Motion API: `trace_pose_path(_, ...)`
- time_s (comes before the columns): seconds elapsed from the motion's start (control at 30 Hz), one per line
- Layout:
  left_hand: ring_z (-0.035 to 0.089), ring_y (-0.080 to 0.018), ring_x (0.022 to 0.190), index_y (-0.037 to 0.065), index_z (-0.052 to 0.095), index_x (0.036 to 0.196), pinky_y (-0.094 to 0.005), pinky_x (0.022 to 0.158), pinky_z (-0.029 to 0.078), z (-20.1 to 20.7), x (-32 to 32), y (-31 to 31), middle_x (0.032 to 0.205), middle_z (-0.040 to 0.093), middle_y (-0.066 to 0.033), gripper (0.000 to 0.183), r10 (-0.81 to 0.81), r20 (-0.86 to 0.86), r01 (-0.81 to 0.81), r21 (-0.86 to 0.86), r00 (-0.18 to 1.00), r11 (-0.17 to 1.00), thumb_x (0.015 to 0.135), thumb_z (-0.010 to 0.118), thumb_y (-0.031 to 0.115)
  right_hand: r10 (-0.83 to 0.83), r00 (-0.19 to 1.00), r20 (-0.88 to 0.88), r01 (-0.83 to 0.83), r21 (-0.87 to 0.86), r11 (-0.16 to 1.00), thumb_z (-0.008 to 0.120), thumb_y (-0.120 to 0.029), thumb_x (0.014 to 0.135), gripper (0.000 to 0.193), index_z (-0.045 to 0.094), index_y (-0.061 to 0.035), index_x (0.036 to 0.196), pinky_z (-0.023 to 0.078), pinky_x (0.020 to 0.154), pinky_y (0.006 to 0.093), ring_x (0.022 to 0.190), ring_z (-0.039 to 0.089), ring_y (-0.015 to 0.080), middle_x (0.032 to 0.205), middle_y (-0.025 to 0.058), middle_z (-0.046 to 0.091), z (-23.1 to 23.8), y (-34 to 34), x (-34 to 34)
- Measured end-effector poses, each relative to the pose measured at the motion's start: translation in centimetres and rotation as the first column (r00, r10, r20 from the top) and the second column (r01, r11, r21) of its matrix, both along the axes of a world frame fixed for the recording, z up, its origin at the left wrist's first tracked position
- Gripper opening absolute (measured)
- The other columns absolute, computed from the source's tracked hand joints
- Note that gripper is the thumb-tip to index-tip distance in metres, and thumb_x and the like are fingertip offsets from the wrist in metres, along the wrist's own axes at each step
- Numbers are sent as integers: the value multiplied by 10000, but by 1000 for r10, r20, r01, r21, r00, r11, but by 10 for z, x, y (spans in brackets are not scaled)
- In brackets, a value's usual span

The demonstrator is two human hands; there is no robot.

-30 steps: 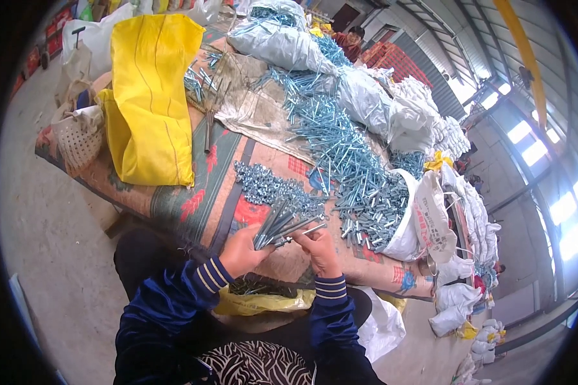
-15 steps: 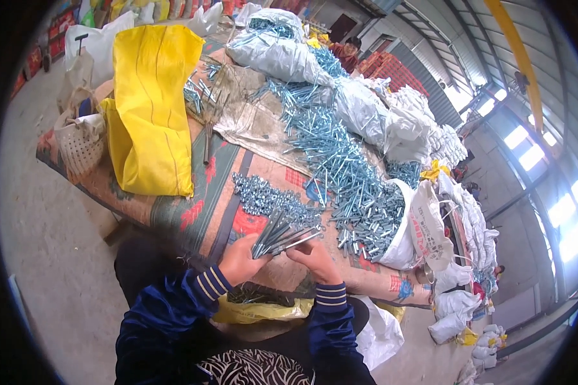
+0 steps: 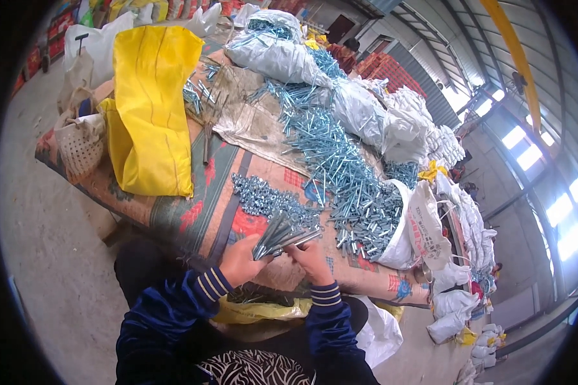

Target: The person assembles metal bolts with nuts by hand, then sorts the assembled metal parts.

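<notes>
A bundle of slim grey metal rods [image 3: 275, 235] fans out from my left hand [image 3: 239, 262], whose fingers are wrapped round its lower end. My right hand [image 3: 312, 261] is at the bundle's right side, thumb and fingers closed together against the rods; what lies in its pinch is hidden. Just beyond the bundle is a heap of small shiny nuts [image 3: 263, 196] on the patterned cloth cover [image 3: 212, 186]. To the right lie many short metal sleeves [image 3: 366, 228], which run back into a long pile of bluish metal rods [image 3: 327, 141].
A tall yellow woven sack [image 3: 151, 109] stands at the left of the table. White sacks [image 3: 359, 109] line the far right side, one opened [image 3: 401, 224] beside the sleeves. Below my hands is a yellow bag [image 3: 257, 311]. Another person [image 3: 345, 54] is at the far end.
My right hand has moved slightly left, closer against the rods. My left hand keeps hold of the bundle in nearly the same place. The person far off has lowered their head.
</notes>
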State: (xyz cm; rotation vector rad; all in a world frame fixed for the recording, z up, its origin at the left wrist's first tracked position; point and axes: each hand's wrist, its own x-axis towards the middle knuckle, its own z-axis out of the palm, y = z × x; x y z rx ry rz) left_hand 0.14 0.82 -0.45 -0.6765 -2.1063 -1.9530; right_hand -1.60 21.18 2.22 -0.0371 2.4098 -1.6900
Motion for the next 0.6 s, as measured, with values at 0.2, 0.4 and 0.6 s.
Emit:
trace_pose_path(0.2,599,-306,838,16,607,1027,-345,736,458,3,-1,-2,871,597,-159,278,-3,-13,4,17,1000,1000,763,674,72,22,999,39,-18,-82,996,680,-127,805,122,669,-30,879,409,554,199,643,524,45,733,-18,615,21,-14,8)
trace_pose_path(0.4,616,-269,841,14,611,1037,-335,747,464,-2,-3,-2,887,621,-142,291,-106,111,93,121,988,988,763,679,80,92,994,50,-78,-242,967,684,-132,803,160,661,-12,906,401,550,203,613,520,54,751,-4,626,29,-19,13)
trace_pose_path(0.6,589,-167,875,-5,594,1077,-300,788,456,6,1,-5,939,630,-91,316,-228,353,159,214,908,964,765,646,-5,90,996,19,-87,-114,990,680,-117,810,150,671,-1,906,408,547,203,624,525,42,736,0,629,21,-12,13)
